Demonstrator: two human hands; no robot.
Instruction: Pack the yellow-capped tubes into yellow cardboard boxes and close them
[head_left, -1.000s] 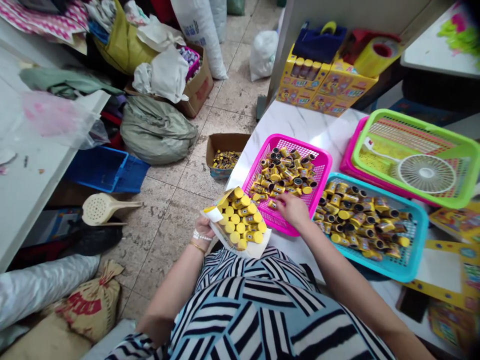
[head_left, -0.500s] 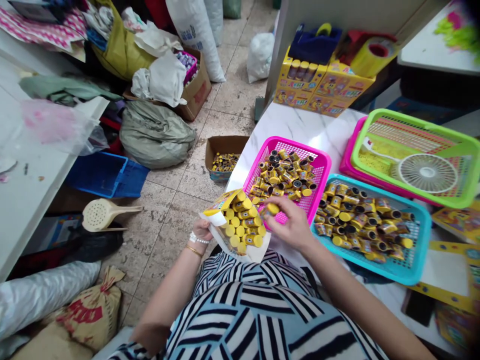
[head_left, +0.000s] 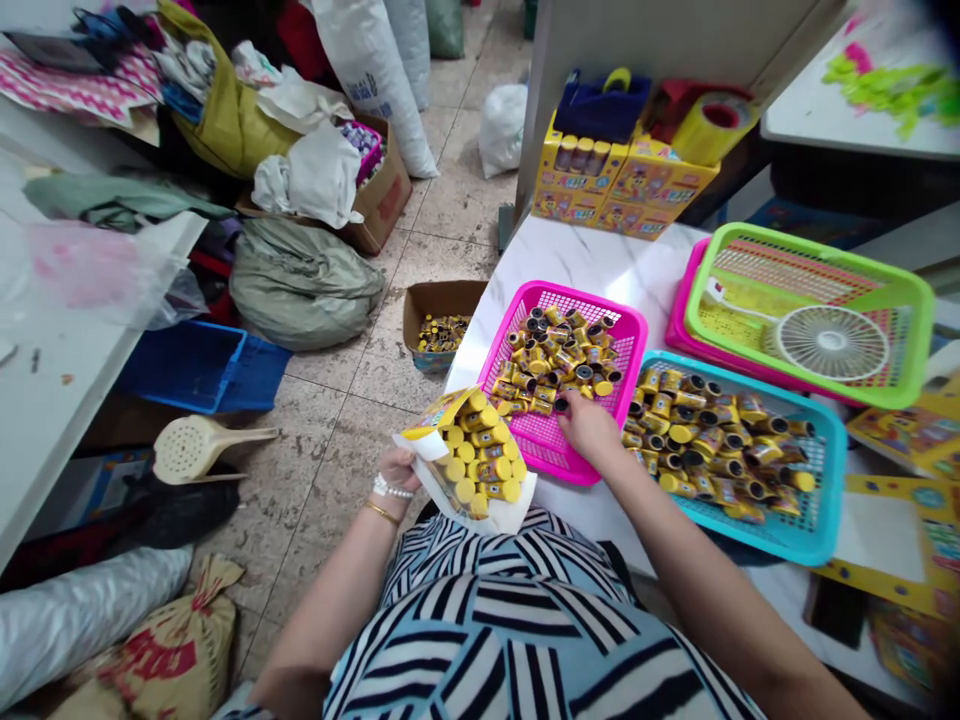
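- While the left hand pinches the open carton by its side, the right hand reaches into the pink basket, fingers curled together at a black-ended tub – whether they grip it or only touch it, I cannot tell.
- The carton tilts over the lap, off the near-left corner of the surface, its mouth showing packed tubs lying in rows, yellow caps outward.
- The pink basket sits by the surface's left edge, its loose tubs heaped toward the far side; the blue basket, also loaded, stands to its right along the near edge.
- Each tub looks light, stiff and probably smooth enough to roll; thumb and fingertips around its middle should be the surest hold.
- The carton seems thin card, likely to bend under a squeeze – better held by a wall backed by the tubs than by a loose flap, and kept tilted so that nothing slides out.
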